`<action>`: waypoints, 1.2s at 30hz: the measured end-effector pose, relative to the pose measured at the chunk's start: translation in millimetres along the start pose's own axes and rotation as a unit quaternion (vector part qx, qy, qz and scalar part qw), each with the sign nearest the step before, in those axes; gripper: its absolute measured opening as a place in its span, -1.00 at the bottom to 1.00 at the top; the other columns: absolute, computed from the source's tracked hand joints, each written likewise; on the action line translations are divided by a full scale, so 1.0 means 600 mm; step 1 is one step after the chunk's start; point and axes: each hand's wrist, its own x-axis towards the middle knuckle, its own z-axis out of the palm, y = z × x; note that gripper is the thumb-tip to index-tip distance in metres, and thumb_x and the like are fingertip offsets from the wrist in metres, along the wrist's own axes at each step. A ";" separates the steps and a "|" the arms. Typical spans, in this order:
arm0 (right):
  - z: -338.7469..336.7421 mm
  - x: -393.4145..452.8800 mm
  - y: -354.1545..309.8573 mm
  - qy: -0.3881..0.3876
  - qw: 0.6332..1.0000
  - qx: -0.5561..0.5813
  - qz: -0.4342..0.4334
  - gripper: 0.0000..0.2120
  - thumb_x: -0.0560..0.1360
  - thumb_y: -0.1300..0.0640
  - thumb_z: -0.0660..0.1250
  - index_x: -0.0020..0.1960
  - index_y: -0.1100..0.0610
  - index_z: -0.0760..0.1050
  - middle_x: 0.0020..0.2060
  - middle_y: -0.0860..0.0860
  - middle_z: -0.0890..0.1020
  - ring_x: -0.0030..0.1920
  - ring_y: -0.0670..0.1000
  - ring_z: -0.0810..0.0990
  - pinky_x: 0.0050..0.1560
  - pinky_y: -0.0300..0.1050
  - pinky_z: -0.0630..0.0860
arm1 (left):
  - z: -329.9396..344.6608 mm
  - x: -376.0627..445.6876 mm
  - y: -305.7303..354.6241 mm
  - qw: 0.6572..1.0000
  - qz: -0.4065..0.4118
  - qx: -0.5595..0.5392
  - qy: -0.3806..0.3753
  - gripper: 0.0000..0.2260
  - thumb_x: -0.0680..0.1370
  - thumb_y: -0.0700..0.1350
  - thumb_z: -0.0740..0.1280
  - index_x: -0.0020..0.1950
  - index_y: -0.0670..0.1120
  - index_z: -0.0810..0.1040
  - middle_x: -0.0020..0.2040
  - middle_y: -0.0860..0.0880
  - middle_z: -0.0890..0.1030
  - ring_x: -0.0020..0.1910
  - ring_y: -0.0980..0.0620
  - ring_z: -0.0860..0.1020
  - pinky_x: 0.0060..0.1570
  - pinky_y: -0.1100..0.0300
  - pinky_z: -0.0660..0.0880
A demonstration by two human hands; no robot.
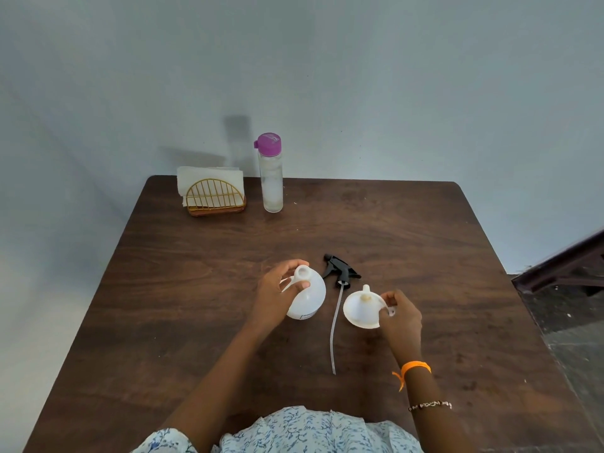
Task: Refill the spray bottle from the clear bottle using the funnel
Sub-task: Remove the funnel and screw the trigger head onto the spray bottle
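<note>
STEP: funnel placement | left hand [277, 289] grips spray bottle [305, 297] neck | right hand [400, 317] pinches funnel [361, 310] tab | NEXT: seat spout in open neck

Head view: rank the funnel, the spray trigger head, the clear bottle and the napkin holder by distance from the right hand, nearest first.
1. Funnel: pinched by the right hand at its rim tab.
2. Spray trigger head: lying just beyond, toward the middle.
3. Clear bottle: upright at the far edge.
4. Napkin holder: far left corner, beside that bottle.

No legible text; spray bottle [307, 300] label unreadable
</note>
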 end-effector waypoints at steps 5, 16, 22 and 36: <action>0.003 0.000 0.008 -0.009 1.000 0.009 0.005 -0.81 0.34 0.42 0.24 -0.19 0.16 0.49 -0.23 0.04 0.57 -0.13 0.10 0.52 -0.15 -0.14 0.39 | 0.001 0.001 -0.002 1.000 0.000 0.001 -0.002 -0.70 0.47 -0.07 0.39 0.19 0.01 0.52 0.23 0.03 0.54 0.19 0.01 0.48 0.19 0.02 0.50; -0.002 0.015 -0.012 -0.022 0.999 -0.010 -0.038 -0.68 0.37 -0.07 0.43 0.03 0.07 0.49 -0.03 -0.06 0.56 0.03 -0.02 0.49 0.04 -0.01 0.47 | 0.002 0.001 -0.004 1.000 -0.002 0.002 -0.001 -0.70 0.47 -0.09 0.39 0.19 0.00 0.51 0.24 0.02 0.54 0.20 0.00 0.48 0.17 0.10 0.49; 0.003 0.054 -0.054 -0.029 0.997 -0.035 -0.058 -0.80 0.46 0.00 0.33 -0.05 0.13 0.52 -0.08 0.02 0.61 0.00 0.06 0.54 0.01 -0.02 0.47 | 0.003 0.001 -0.001 1.000 -0.008 -0.002 -0.001 -0.70 0.47 -0.10 0.39 0.20 -0.01 0.51 0.24 0.01 0.53 0.19 0.02 0.48 0.13 0.16 0.47; 0.091 0.110 -0.131 -0.173 0.934 -0.312 0.000 -0.61 0.41 0.00 0.41 0.10 0.24 0.46 0.12 0.19 0.53 0.12 0.22 0.53 -0.01 0.03 0.50 | -0.003 -0.004 0.002 1.000 0.012 -0.001 -0.006 -0.71 0.47 -0.07 0.40 0.17 0.04 0.50 0.18 0.08 0.53 0.15 0.04 0.49 0.04 0.29 0.46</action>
